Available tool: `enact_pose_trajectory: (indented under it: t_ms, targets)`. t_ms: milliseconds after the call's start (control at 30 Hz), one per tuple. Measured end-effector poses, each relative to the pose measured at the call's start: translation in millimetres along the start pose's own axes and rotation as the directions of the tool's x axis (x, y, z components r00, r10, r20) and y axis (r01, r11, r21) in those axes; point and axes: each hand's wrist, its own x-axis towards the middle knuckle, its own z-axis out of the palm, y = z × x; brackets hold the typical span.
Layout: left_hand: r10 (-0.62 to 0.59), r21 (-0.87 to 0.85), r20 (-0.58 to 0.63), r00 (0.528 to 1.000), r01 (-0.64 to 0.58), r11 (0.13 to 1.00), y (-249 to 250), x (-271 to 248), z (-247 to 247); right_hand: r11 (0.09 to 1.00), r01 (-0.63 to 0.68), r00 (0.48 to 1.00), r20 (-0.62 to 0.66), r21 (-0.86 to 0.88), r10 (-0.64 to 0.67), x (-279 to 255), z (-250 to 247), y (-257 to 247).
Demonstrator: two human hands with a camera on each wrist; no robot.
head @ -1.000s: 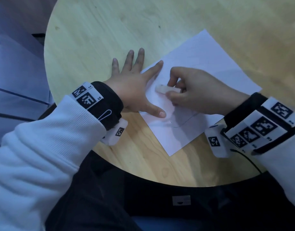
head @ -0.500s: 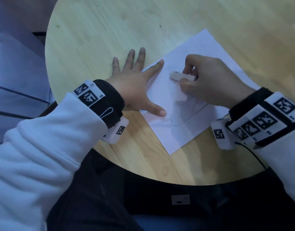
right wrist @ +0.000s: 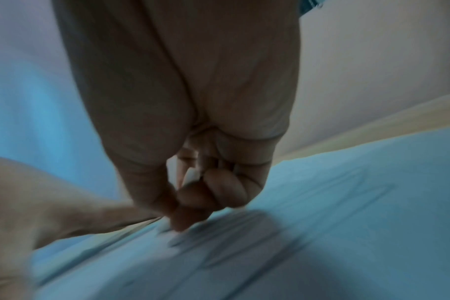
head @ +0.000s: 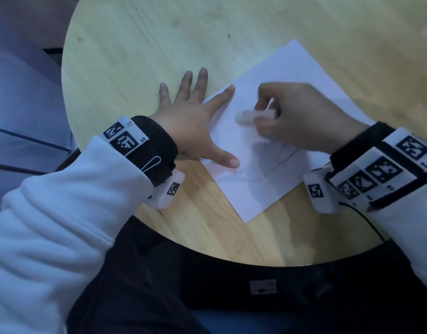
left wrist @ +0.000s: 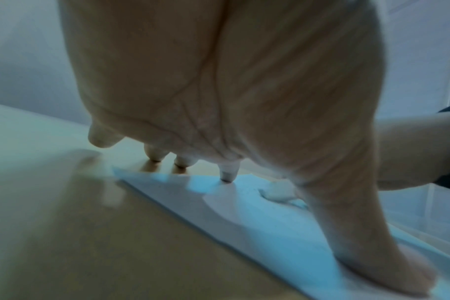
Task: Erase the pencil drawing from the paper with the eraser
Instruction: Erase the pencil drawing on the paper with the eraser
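A white sheet of paper (head: 292, 75) lies tilted on the round wooden table (head: 140, 44). Faint pencil lines (head: 283, 156) show on it, partly under my right hand. My right hand (head: 301, 116) grips a white eraser (head: 252, 116) whose blurred left end touches the paper. In the right wrist view the curled fingers (right wrist: 206, 194) press down over the smeared sheet (right wrist: 347, 203). My left hand (head: 193, 121) lies flat with spread fingers; its index finger and thumb press on the paper's left edge. The left wrist view shows the fingertips (left wrist: 226, 176) on the paper (left wrist: 244, 213) and the eraser (left wrist: 278, 192) beyond.
The table's curved near edge (head: 255, 262) runs just in front of my lap. Bare wood lies left of and beyond the paper. A cable (head: 366, 218) hangs from the right wrist unit.
My right hand with the eraser went up the sheet away from me, then came back down and left; the eraser is blurred now. The left hand and the paper stayed put.
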Motion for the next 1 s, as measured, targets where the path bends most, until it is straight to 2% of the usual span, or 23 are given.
enact_pose_trajectory:
  t_ms: [67,133,200,233,333,367,467,500,633,667,767,800,900,933,1000]
  targets:
    - [-0.005,-0.001,0.003,1.0,0.005,1.0,-0.5,-0.3,-0.4,1.0,-0.007,0.997,-0.073,-0.013,0.006,0.9,-1.1,4.7]
    - [-0.001,0.0,-0.002,1.0,0.001,1.0,-1.3,-0.1,0.2,0.998,0.049,0.999,0.015,-0.031,-0.049,-3.3,4.5,0.0]
    - [0.001,-0.005,-0.004,1.0,-0.001,1.0,-1.4,-0.6,0.3,0.999,0.047,0.992,0.116,-0.01,-0.045,-4.9,3.1,-5.1]
    - [0.0,-0.009,0.0,1.0,0.0,1.0,-1.0,-1.0,-0.1,1.0,0.018,0.994,0.11,-0.008,-0.017,-2.7,-0.6,-3.1]
    - [-0.003,-0.007,0.012,1.0,0.003,1.0,0.1,-1.4,-1.5,0.997,-0.051,0.999,-0.018,-0.054,0.051,4.1,-11.1,7.1]
    - [-0.005,-0.005,0.011,1.0,0.005,1.0,0.1,-1.4,-1.4,0.997,-0.038,0.999,0.0,-0.06,0.038,3.8,-12.0,8.6]
    - [-0.009,0.007,0.01,1.0,0.009,1.0,0.6,-0.6,-0.6,0.999,-0.018,0.975,0.222,-0.036,0.025,-2.3,-15.3,0.7]
    - [-0.009,0.009,0.012,1.0,0.009,1.0,1.0,-0.6,-0.6,0.998,-0.016,0.967,0.253,-0.054,0.03,-3.1,-16.9,-0.8]
    - [-0.009,-0.001,0.016,1.0,0.009,1.0,0.9,-0.9,-1.7,0.996,0.001,0.998,0.067,-0.091,0.005,0.6,-13.9,5.7]
    - [-0.008,-0.002,0.015,1.0,0.008,1.0,0.7,-0.7,-1.5,0.996,0.005,0.997,0.08,-0.094,0.003,0.4,-13.6,6.2]
    - [-0.005,0.0,0.012,1.0,0.005,1.0,0.5,-1.0,-1.0,0.995,-0.013,0.968,0.25,-0.099,0.038,-3.9,-18.3,1.1]
    - [-0.005,0.003,0.013,1.0,0.005,1.0,0.4,-1.1,-1.0,0.995,-0.027,0.965,0.258,-0.097,0.051,-4.6,-19.4,0.1]
    - [-0.006,-0.002,0.018,1.0,0.006,1.0,1.4,-0.7,-1.3,0.997,-0.03,0.994,0.103,-0.072,0.037,-2.6,-17.3,2.0]
    - [-0.003,-0.003,0.015,1.0,0.003,1.0,1.6,-0.5,-1.0,0.997,-0.027,0.996,0.089,-0.065,0.033,-2.5,-17.3,1.4]
    - [0.0,0.001,0.009,1.0,0.0,1.0,1.1,-0.2,-0.6,0.997,-0.02,0.981,0.189,-0.071,0.033,-4.1,-18.7,-0.9]
